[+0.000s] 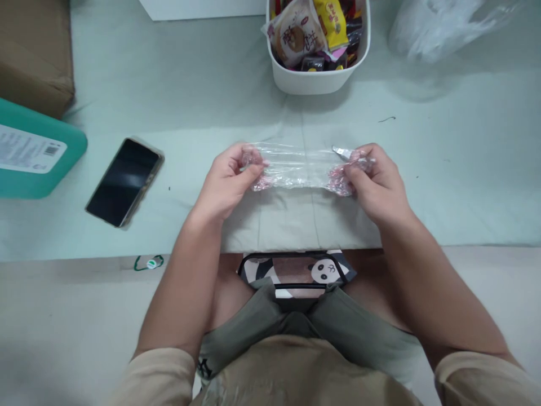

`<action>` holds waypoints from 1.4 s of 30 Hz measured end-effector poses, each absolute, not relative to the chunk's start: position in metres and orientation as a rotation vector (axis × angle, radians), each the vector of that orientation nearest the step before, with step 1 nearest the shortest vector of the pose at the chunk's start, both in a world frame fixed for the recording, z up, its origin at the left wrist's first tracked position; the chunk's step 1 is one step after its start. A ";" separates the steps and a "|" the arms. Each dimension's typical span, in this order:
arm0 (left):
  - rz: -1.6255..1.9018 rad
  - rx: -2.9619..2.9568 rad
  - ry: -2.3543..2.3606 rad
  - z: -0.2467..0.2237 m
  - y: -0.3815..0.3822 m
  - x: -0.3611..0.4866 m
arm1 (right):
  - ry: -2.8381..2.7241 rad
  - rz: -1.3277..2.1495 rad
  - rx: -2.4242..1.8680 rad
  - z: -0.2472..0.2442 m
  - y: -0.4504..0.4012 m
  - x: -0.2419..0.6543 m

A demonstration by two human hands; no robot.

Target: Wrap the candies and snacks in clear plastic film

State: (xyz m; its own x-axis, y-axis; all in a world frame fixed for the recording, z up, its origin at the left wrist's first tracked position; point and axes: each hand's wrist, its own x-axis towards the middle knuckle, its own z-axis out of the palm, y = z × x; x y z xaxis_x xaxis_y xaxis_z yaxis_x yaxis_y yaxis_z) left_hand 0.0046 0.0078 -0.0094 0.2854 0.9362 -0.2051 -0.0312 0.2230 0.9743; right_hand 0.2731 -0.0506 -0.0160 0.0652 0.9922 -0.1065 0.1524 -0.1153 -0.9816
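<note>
Table edge: the pale cloth-covered table (469, 186) ends on the person's side of the white basket (310, 83), well apart from it, in a line running left to right.
Room around: a stretch of cloth lies between the basket and the hands; more cloth spreads to the basket's lower right. The phone (122, 183) lies to its lower left, well apart.
Plastic film's place: the clear film (291, 163) is held up between both hands, straight toward the person from the basket.
Film's direction: its long axis runs left to right, crosswise below the basket, one end at each hand.
Film's look: see-through, shiny and creased, with pink-and-white bunches at both ends; a silvery pointed piece juts out by the right bunch.
Left hand (230, 177): thumb and fingers pinch the left bunch, lower left of the basket.
Right hand (376, 175): pinches the right bunch, lower right of the basket.
</note>
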 end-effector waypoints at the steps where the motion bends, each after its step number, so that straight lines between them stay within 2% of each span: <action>1: 0.829 1.114 1.044 -0.007 0.008 0.004 | -1.217 1.215 -1.429 -0.015 -0.052 0.273; 11: 0.831 0.980 0.789 -0.004 0.016 -0.004 | -1.218 1.336 -1.224 -0.008 -0.054 0.279; 17: 0.926 1.119 0.901 -0.010 0.014 -0.001 | -1.454 1.208 -1.495 -0.004 -0.055 0.272; 19: 0.964 1.135 0.898 -0.013 0.014 0.000 | -1.562 1.360 -1.537 0.003 -0.056 0.272; 21: 0.977 1.181 0.901 -0.015 0.015 0.001 | -1.633 1.674 -1.492 0.012 -0.058 0.271; 24: 0.980 1.249 0.944 -0.016 0.015 0.004 | -1.457 2.126 -1.301 0.023 -0.062 0.267; 26: 0.999 1.271 0.978 -0.015 0.014 0.006 | -1.272 2.227 -1.184 0.023 -0.065 0.264; 29: 1.071 1.278 0.989 -0.015 0.013 0.008 | -1.187 2.268 -0.998 0.018 -0.065 0.264; 34: 1.135 1.274 0.954 -0.016 0.014 0.009 | -1.494 2.290 -0.800 0.015 -0.058 0.271; 38: 1.103 1.249 0.981 -0.015 0.012 0.012 | -1.563 2.165 -0.596 0.016 -0.059 0.270; 42: 0.949 1.249 0.982 -0.012 -0.003 0.024 | -1.245 1.904 -0.687 0.009 -0.063 0.262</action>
